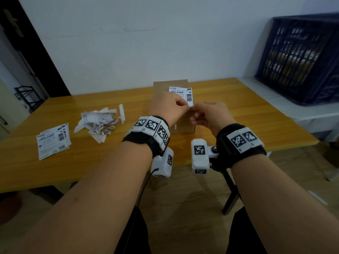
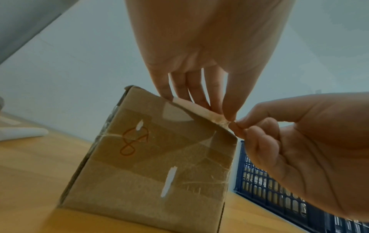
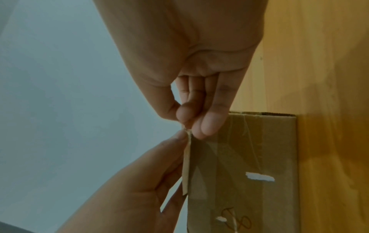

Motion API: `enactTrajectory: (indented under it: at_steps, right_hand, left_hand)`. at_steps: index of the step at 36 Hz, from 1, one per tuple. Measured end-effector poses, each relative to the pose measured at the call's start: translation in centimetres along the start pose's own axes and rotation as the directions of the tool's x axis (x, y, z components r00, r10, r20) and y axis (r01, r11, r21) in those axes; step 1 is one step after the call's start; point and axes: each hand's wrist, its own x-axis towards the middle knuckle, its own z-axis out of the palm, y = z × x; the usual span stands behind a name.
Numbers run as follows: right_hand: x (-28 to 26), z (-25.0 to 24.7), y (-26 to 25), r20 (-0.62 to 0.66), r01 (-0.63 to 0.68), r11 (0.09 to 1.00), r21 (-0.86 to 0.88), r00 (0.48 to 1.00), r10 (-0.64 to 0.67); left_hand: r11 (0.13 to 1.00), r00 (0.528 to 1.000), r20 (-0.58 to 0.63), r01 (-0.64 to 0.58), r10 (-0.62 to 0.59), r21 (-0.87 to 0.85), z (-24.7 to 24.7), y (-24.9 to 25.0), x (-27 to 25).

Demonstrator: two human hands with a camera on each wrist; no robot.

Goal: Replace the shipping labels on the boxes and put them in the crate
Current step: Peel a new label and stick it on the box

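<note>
Wooden table (image 1: 238,110) by white wall, brown cardboard box (image 1: 161,92) with white barcode label (image 1: 180,93), left hand (image 1: 169,107) and right hand (image 1: 211,114) both pinching label's near corner

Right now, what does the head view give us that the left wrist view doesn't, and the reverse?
Head view only: the label's printed face on top of the box, the stack of fresh labels, the crumpled old labels on the table.

Left wrist view only: the box's near side with a handwritten mark and white paper scraps, and the label's lifted underside.

Both: the left hand and right hand pinching the label's near corner, and the dark crate.
</note>
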Motion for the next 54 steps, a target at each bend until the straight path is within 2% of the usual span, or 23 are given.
enactTrajectory:
  at_steps: [12,18,23,29,35,38,41,48,54]
  right_hand:
    - [0.7,-0.5,0.3,0.003,0.082,0.975,-0.205,0.996,-0.084]
    - [0.5,-0.4,0.4,-0.011,0.087,0.973,-0.212,0.996,-0.091]
    - [0.4,0.1,0.0,-0.035,0.088,0.980,-0.178,0.995,-0.095]
    - [0.4,1.3,-1.1,-0.030,0.104,0.990,-0.092,0.994,-0.107]
    - [0.5,2.6,-2.0,-0.088,0.159,0.981,-0.109,0.982,-0.169]
    - [0.4,3.9,-2.7,-0.069,0.183,0.968,-0.171,0.978,-0.197]
    - [0.3,5.9,-3.5,-0.028,0.178,0.975,-0.131,0.983,-0.183]
    - [1.0,11.1,-3.5,-0.065,0.196,0.964,-0.182,0.975,-0.210]
    - [2.3,15.8,-2.7,-0.075,0.151,0.944,-0.293,0.981,-0.181]
  left_hand:
    - [0.996,0.999,0.019,-0.033,0.032,0.089,0.1,0.4,0.5]
    - [0.990,1.000,0.013,-0.028,0.026,0.142,0.3,0.6,0.6]
    - [0.994,0.994,-0.103,0.047,-0.037,0.101,0.4,0.4,0.7]
    - [0.997,0.962,-0.266,0.072,-0.061,0.032,-0.7,0.0,0.7]
    - [0.992,0.909,-0.401,0.126,-0.111,0.010,-2.9,-1.1,0.4]
    - [0.984,0.877,-0.453,0.176,-0.160,-0.007,-4.4,-2.2,0.2]
    - [0.969,0.841,-0.491,0.246,-0.226,-0.024,-6.1,-3.6,-0.2]
    - [0.912,0.723,-0.595,0.408,-0.352,-0.043,-10.3,-7.6,-1.8]
    - [0.848,0.620,-0.655,0.526,-0.433,-0.062,-14.6,-11.6,-3.5]
